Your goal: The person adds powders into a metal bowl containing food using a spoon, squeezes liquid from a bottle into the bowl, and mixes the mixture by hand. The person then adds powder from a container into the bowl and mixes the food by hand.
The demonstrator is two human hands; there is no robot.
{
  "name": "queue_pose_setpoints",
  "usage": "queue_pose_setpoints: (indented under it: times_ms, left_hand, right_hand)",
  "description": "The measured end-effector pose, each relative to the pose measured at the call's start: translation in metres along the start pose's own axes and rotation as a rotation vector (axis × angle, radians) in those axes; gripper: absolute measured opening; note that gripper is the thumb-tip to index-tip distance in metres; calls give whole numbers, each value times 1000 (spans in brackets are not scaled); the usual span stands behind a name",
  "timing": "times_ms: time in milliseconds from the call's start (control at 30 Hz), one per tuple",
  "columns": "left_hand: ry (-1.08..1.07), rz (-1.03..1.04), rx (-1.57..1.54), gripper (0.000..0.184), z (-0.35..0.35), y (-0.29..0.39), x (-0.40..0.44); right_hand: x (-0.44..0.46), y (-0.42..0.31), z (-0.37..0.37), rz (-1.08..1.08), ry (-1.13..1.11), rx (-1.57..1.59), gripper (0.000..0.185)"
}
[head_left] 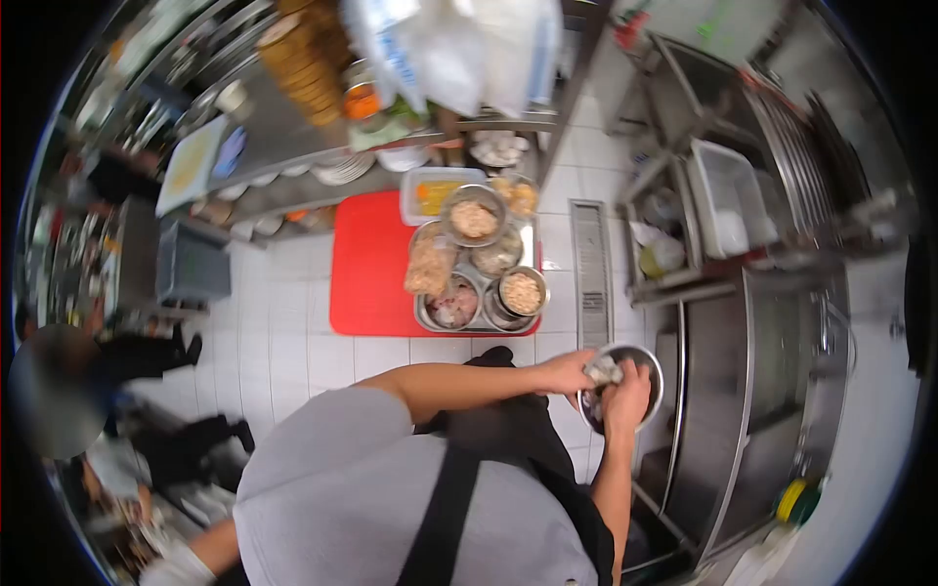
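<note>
A round metal bowl is at the right of my body, below both hands. My left hand reaches over its left rim, with fingers closed around a greyish-white lump that I cannot identify. My right hand is over the bowl's middle, its fingers bent against the same lump. The bowl's contents are mostly hidden by the hands. Further forward, a red board bears a metal tray with several containers, among them a bowl of pale pinkish pieces and a bowl of beige pieces.
Metal shelving lines the right side, with a white tub on it. A drain grate crosses the tiled floor. White plastic bags hang at the top. A grey bin and other people are at left.
</note>
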State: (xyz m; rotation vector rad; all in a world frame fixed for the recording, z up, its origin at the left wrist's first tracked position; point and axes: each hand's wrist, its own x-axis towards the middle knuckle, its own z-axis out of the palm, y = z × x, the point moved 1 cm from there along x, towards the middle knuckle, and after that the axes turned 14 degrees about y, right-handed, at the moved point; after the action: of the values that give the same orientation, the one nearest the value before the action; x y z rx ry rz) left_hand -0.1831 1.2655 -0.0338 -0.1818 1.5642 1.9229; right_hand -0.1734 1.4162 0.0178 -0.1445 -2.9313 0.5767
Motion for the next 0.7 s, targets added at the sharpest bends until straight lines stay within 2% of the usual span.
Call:
queue_pose_setpoints:
  times_ms: [33, 100, 167, 233, 300, 367, 400, 433, 467, 500, 567, 633, 700]
  left_hand:
    - [11, -19, -93, 55, 1, -6, 5]
    - [39, -55, -86, 56, -5, -2, 6]
    - [58, -53, -53, 58, -12, 2, 8]
    - [64, -85, -72, 55, -14, 10, 4]
    - [90, -145, -124, 51, -18, 5, 5]
    - [107, -177, -127, 48, -22, -5, 12]
    - [41, -134, -139, 46, -22, -5, 15]
    - [-29, -106, -158, 45, -22, -4, 16]
    - [-15, -101, -141, 46, -21, -3, 15]
    - [12, -88, -130, 46, -21, 0, 15]
    - [-61, -93, -43, 48, -28, 6, 19]
    - [-99, -130, -26, 49, -26, 5, 21]
    - [-99, -141, -35, 50, -30, 7, 25]
  right_hand:
    - [-1, 1, -4, -67, 72, -63, 40]
    - [0, 1, -8, -90, 98, 47, 37]
    - [2, -3, -21, -44, -115, 116, 39]
    - [11, -9, -37, 79, -177, 127, 45]
    - [11, -12, -45, 166, -122, 54, 58]
    - [6, 2, -22, 223, -160, -6, 72]
    - [3, 7, -6, 191, -146, -62, 82]
    - [-1, 2, -11, 252, -92, 43, 80]
    - [-4, 2, -2, 283, -51, 17, 81]
    - [-6, 1, -7, 273, -82, 0, 64]
    - [-5, 6, 24, 306, 51, 22, 44]
    - [-6, 8, 22, 282, 49, 58, 31]
    - [-3, 8, 33, 307, 73, 64, 28]
